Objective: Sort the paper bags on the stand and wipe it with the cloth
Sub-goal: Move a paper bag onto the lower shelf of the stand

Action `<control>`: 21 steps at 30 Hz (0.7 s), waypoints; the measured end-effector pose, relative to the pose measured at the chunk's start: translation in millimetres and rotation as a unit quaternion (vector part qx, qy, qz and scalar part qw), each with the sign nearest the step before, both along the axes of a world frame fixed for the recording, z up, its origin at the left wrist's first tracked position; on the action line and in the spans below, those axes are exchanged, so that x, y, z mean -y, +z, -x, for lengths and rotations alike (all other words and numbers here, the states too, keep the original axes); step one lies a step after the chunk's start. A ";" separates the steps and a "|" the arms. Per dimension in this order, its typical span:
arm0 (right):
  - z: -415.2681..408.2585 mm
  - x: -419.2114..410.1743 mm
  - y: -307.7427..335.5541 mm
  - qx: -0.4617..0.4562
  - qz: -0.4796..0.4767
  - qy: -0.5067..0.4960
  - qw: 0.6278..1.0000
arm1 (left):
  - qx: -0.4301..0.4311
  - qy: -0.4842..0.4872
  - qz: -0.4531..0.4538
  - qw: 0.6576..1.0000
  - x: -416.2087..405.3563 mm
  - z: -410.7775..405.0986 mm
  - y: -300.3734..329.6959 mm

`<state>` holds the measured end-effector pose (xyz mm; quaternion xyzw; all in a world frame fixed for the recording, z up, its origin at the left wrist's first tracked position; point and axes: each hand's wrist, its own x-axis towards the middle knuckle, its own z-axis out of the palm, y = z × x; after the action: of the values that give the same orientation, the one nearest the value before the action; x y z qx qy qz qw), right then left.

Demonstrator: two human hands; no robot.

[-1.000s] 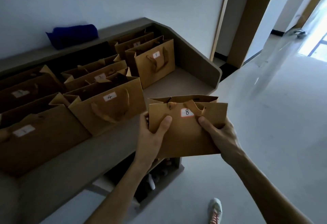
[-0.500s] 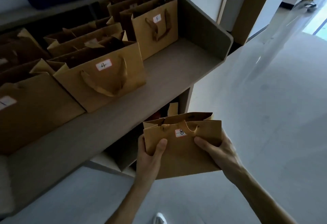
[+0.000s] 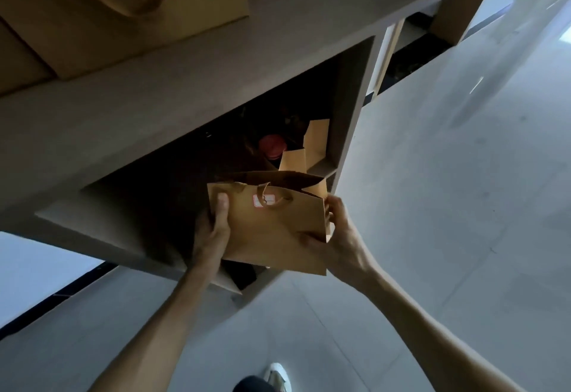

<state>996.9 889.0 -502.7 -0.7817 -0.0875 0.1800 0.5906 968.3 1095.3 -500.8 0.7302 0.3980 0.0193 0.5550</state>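
I hold a small brown paper bag (image 3: 272, 234) with a white label in front of the dark lower compartment of the grey stand (image 3: 191, 94). My left hand (image 3: 213, 234) grips its left edge, thumb on the front. My right hand (image 3: 336, 237) grips its right edge, fingers wrapped round the side. The bag's mouth is open and its handle hangs over the label. Larger brown paper bags (image 3: 123, 11) stand on the stand's top shelf at the upper left, only partly in view. The cloth is out of sight.
Inside the lower compartment stand two more brown bags (image 3: 312, 147) and a red round object (image 3: 272, 145). A pale tiled floor (image 3: 448, 206) spreads to the right and below. My shoe (image 3: 278, 376) shows at the bottom edge.
Both hands have lowered the labelled bag from top-shelf level down to the lower compartment's opening. The view has tipped downward, so most shelf bags and the blue cloth have left the frame.
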 end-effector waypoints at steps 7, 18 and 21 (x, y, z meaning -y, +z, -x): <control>-11.4 -31.5 -82.1 0.098 0.014 0.065 0.993 | 0.136 0.026 -0.067 0.988 -34.5 -32.7 -48.8; -18.4 -37.6 -107.0 0.255 0.111 0.064 0.958 | 0.168 0.057 -0.100 0.979 -50.1 -61.0 -75.0; -14.1 -40.3 -107.4 0.242 0.096 0.030 0.965 | 0.194 0.074 -0.092 0.974 -51.3 -64.4 -81.0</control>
<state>1011.0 929.3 -610.0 -0.8522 -0.2332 0.0107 0.4682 1032.7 1146.6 -581.8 0.7290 0.3323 0.2385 0.5489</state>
